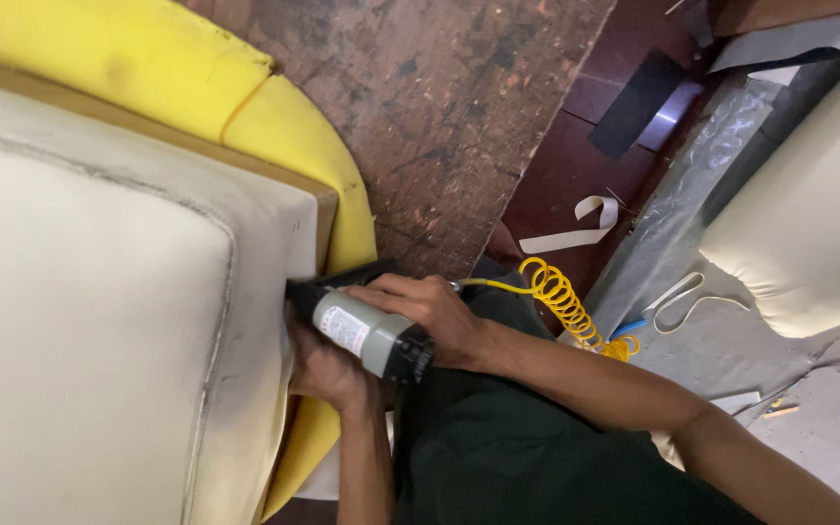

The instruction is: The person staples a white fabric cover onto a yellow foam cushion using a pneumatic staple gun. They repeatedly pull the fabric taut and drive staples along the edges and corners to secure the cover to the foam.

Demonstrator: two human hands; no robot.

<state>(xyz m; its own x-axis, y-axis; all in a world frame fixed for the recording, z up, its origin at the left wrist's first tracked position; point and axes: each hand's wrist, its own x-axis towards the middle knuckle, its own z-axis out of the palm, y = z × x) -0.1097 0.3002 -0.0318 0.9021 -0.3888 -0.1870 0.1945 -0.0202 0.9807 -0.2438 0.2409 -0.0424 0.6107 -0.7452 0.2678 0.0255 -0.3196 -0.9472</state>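
Note:
A grey and black pneumatic staple gun point(367, 335) is pressed nose-first against the edge of a cream upholstered cushion point(80, 321). My right hand point(430, 311) wraps over the top of the gun. My left hand point(328, 374) sits under the gun and presses against the cream cover where it folds over the cushion's edge. A yellow coiled air hose point(561, 297) runs from the back of the gun toward the right. Yellow foam point(274, 126) and a strip of wooden frame point(323, 209) show beyond the cushion.
Worn dark wooden floor point(439, 107) lies ahead. Cream fabric strips point(585, 228) lie on the floor beside a grey sheet point(702, 175). Another cream cushion point(814, 214) is at the right. My dark green trousers point(517, 457) fill the bottom.

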